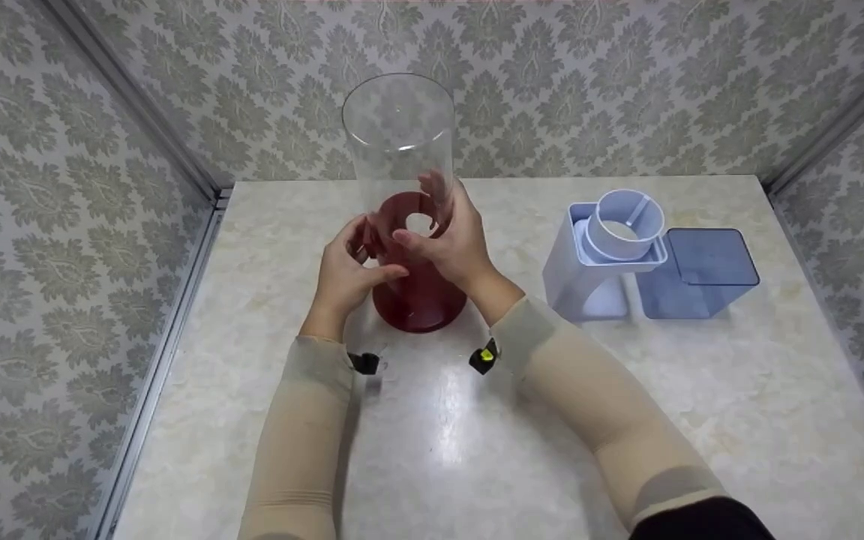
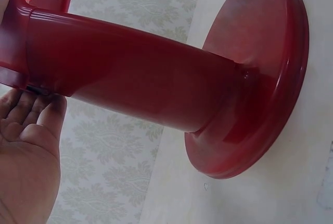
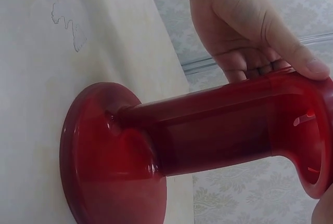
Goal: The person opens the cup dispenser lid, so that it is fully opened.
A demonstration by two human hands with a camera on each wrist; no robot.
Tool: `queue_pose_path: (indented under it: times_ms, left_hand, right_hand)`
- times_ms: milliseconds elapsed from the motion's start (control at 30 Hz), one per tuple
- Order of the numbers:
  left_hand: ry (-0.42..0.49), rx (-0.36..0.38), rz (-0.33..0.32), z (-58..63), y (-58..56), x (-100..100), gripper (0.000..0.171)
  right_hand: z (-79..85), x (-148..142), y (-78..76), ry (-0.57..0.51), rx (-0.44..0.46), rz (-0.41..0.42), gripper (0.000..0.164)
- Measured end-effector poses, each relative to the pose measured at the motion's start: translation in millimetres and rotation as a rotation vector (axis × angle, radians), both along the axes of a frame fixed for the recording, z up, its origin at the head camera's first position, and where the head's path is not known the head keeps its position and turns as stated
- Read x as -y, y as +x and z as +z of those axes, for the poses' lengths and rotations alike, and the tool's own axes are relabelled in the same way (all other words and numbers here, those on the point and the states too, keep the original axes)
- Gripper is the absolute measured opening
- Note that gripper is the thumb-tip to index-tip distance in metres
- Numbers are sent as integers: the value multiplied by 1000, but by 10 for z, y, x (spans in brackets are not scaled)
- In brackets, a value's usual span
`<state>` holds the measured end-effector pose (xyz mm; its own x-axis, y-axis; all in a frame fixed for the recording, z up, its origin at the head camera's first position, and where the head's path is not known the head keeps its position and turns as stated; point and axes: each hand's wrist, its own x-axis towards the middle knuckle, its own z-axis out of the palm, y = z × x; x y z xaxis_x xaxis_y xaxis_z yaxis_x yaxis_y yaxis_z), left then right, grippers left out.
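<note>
A red dispenser stand (image 1: 418,304) with a round base stands upright on the table, and a tall clear cylinder (image 1: 398,150) rises from its top. My left hand (image 1: 343,270) grips the left side of the stand's upper part, thumb across the front. On the opposite side my right hand (image 1: 463,244) holds the collar, its thumb near the round opening and its fingers behind, seen through the clear wall. In the left wrist view the left fingertips (image 2: 54,112) touch the underside of the collar. The right thumb (image 3: 312,68) presses the collar's edge in the right wrist view.
To the right stands a pale blue-white box (image 1: 563,281) with a round collar (image 1: 623,244) on top. Beside it is a translucent blue square bin (image 1: 702,296). Patterned wall panels (image 1: 537,90) close in the table (image 1: 252,315) at the back and sides.
</note>
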<state>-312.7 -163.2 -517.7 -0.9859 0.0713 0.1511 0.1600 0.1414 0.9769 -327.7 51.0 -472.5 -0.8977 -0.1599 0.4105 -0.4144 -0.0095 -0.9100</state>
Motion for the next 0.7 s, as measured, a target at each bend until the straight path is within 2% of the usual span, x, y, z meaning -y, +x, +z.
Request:
queue_pose_path:
  times_ms: [167,500,700]
  left_hand:
    - [-15,3,5,-1,13,5,109]
    - [8,-9,4,-21,2,-12,105]
    - [39,-24,-4,-28,-3,4,111]
  right_hand:
    - [10,14,14,-7,-6,-12,148]
    - [63,88,69,-29,11,-108,144]
    - [182,97,85,-79,-17,-120,144]
